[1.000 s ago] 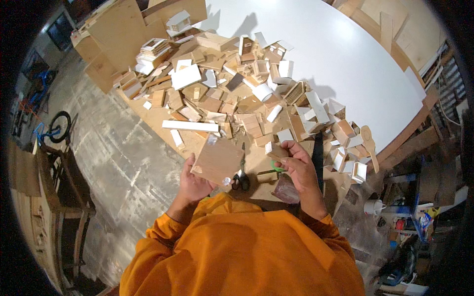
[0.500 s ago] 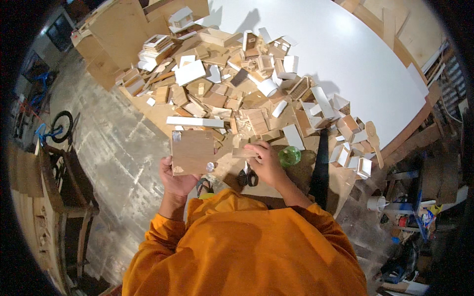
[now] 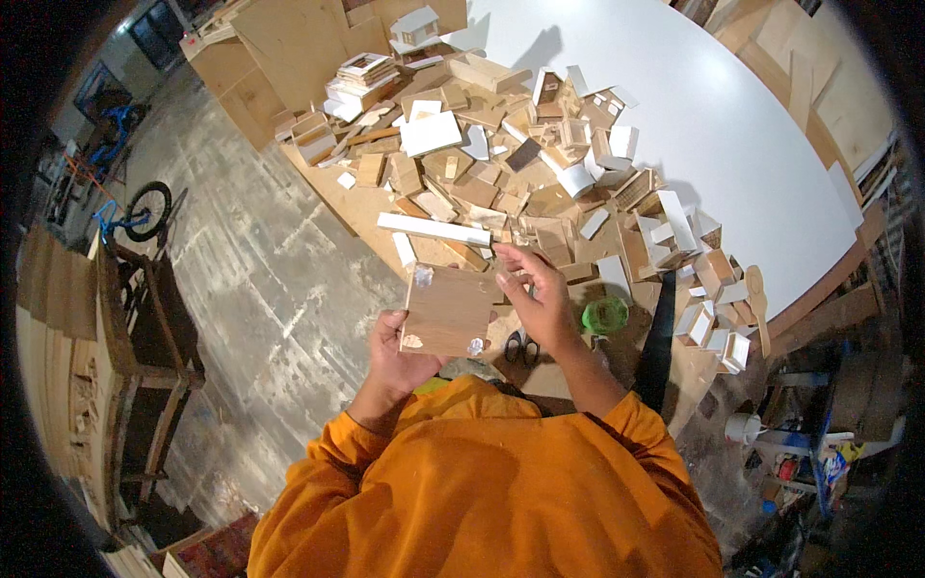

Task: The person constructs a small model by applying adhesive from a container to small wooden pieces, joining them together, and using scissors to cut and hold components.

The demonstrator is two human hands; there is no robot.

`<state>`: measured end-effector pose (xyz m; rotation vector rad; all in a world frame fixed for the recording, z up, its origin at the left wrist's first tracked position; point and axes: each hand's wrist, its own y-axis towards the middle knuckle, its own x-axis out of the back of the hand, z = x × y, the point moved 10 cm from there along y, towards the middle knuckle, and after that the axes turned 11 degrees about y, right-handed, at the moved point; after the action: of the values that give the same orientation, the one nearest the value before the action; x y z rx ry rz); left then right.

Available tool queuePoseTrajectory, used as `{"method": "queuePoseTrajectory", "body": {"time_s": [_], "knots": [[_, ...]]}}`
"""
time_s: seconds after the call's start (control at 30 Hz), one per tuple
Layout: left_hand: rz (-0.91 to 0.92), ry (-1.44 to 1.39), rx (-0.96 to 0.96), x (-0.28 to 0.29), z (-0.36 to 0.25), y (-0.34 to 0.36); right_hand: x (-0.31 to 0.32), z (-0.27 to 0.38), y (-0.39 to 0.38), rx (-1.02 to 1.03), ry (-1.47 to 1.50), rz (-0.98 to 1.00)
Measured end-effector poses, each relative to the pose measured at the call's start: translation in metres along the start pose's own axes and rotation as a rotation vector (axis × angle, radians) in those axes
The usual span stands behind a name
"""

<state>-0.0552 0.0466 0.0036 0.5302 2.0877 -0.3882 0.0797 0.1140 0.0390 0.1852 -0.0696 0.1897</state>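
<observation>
A square brown board (image 3: 443, 313) with pale, shiny patches at several corners is held by my left hand (image 3: 395, 356), its fingers wrapped round the left and lower edges. My right hand (image 3: 540, 299) is raised at the board's upper right corner, fingers apart, with nothing visible between them; whether a fingertip touches the board is unclear. Black-handled scissors (image 3: 522, 349) lie just beyond the board, below my right hand. A green, see-through round object (image 3: 605, 314) sits to the right of that hand. A long white strip (image 3: 434, 227) lies above the board.
A heap of wood offcuts and small model pieces (image 3: 491, 173) covers the worktable, beside a large white sheet (image 3: 732, 135). Left are concrete floor (image 3: 260, 279), a blue bicycle (image 3: 145, 212) and a wooden frame (image 3: 145, 376). A cluttered shelf with a white bucket (image 3: 742, 429) stands lower right.
The view has shifted, with the heap now further right in it. The small wooden piece my right hand pinched earlier no longer shows in its fingers, which have spread near the board's corner.
</observation>
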Motion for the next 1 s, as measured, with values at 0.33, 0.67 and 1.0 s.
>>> {"method": "queuePoseTrajectory", "body": {"time_s": [0.33,0.67,1.0], "knots": [[-0.141,0.792,-0.127,0.131,0.060,-0.012,-0.013,0.076,-0.007,0.294,-0.237,0.049],[0.109,0.831,-0.278,0.011,0.025,-0.014,-0.007,0.091,-0.023,0.361,-0.267,-0.090],[-0.089,0.874,-0.018,0.029,0.035,-0.021,-0.027,0.096,-0.032,0.459,-0.353,-0.059]]}}
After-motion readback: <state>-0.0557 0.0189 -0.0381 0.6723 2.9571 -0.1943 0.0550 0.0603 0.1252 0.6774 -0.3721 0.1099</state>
